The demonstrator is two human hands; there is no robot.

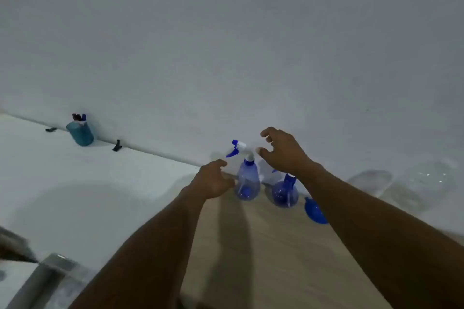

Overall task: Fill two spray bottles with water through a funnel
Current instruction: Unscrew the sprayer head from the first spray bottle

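Note:
Two clear blue spray bottles stand near the wall on a wooden board (263, 253). The left bottle (247, 183) carries a white and blue trigger head. The right bottle (285, 192) has its top partly hidden behind my right wrist. A blue funnel (313, 211) lies to the right of them, half covered by my right forearm. My left hand (213, 179) is beside the left bottle's body, fingers curled, touching or almost touching it. My right hand (281, 150) hovers just right of the trigger head with fingers spread and bent, holding nothing.
A teal bottle (81, 132) stands at the wall far left, with two small dark clips (116, 145) near it. Clear plastic containers (424, 183) sit at the right by the wall. A metal edge (47, 276) shows at the lower left.

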